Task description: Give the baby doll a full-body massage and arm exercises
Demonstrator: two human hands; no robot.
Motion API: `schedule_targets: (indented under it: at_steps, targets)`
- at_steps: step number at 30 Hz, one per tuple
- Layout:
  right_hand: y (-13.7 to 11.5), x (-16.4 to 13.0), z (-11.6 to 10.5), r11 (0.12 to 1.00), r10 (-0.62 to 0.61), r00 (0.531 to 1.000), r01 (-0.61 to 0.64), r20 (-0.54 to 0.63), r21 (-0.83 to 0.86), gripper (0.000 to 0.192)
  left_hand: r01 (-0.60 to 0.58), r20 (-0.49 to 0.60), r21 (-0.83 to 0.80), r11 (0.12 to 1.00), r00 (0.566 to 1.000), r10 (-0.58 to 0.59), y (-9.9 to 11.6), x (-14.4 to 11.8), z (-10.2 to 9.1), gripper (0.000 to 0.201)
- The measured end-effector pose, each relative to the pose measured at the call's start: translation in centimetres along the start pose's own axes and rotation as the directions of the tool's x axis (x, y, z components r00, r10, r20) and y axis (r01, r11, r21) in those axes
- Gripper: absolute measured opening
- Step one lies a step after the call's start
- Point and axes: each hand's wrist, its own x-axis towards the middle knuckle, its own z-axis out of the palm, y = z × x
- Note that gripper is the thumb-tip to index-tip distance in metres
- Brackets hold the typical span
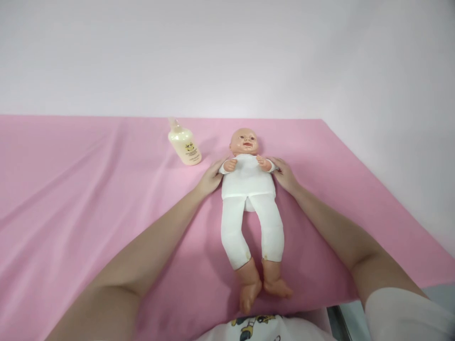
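Pale-yellow plastic pump bottle, contents indistinct, set left on pink cloth, left hand laid against bald, white-clothed plastic baby doll placed face-up at centre, right hand opposite, arms outstretched, finger closure cannot be told

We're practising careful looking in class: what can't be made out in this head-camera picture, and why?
- Head view: the fine print on the bottle, too small and blurred.
- Head view: some fingertips of the left hand and right hand, hidden by the doll.
- Head view: the doll's back, hidden by its own body.
- Head view: the rest of the printed shirt, cut off by the bottom edge.
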Motion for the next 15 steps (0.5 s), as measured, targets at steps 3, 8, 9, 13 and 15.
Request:
schedule_targets:
  at_steps: [3,8,9,13,15]
  targets:
    - [0.1,0.0,-0.1,0.999,0.039,0.999,-0.039,-0.009,0.022,0.043,0.054,-0.036,-0.021,0.998,0.998,-0.055,0.4,0.0,0.1,0.05]
    - [0.4,0.2,0.0,0.981,0.149,0.989,-0.147,-0.012,0.127,0.045,0.172,-0.144,-0.1,0.98,0.972,-0.185,-0.3,0.0,0.4,0.05]
    - [0.6,0.3,0.0,0.977,0.166,0.986,-0.163,-0.011,0.139,0.045,0.184,-0.164,-0.121,0.975,0.966,-0.203,-0.6,0.1,0.5,0.049]
    - [1.7,0.4,0.1,0.962,0.23,0.97,-0.214,-0.083,0.168,0.046,0.19,-0.248,-0.247,0.95,0.935,-0.252,-2.2,0.2,0.5,0.044]
    - [2.3,0.3,0.0,0.948,0.292,0.945,-0.265,-0.149,0.176,0.054,0.183,-0.296,-0.287,0.94,0.917,-0.269,-2.9,0.2,0.3,0.045]
